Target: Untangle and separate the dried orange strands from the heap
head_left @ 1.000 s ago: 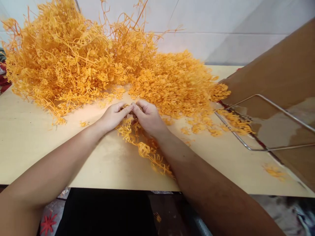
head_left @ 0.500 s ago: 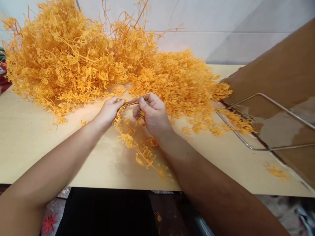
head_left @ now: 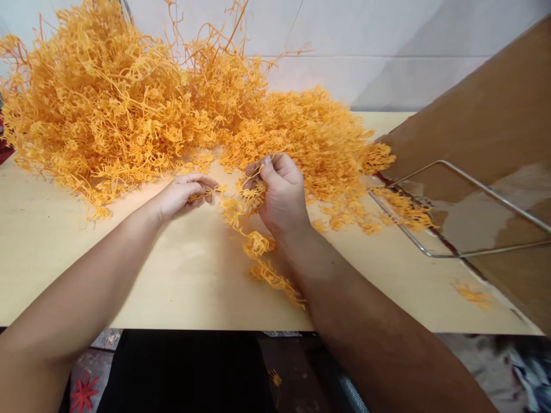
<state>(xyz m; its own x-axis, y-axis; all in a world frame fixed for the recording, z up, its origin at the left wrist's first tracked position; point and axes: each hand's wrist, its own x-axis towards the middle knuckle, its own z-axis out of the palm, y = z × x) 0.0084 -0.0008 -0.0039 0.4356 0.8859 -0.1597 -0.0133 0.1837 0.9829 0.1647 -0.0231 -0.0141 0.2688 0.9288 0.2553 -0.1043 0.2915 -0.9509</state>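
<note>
My right hand [head_left: 282,192] is closed, thumb against the fingers, on a thin stem of an orange plastic sprig [head_left: 258,244]. The sprig's curly, spidery tufts hang below that hand and trail down over the table toward my right forearm. To the left, my left hand [head_left: 185,194] is held with curled fingers, and a small orange plastic piece [head_left: 196,197] shows among them. A short gap separates its fingertips from the sprig's nearest tuft. Behind both hands rises a large heap of orange plastic sprigs [head_left: 116,109].
A pale table [head_left: 172,275] lies under the hands, with a white wall [head_left: 327,74] behind. On the right stand a bent metal wire frame [head_left: 415,244] and a leaning brown cardboard sheet [head_left: 495,115]. One loose orange piece [head_left: 473,295] lies near the front right edge.
My left hand has come away from the strand that both hands were pinching and moved slightly left and down. My right hand has shifted a little right and up with the sprig.
</note>
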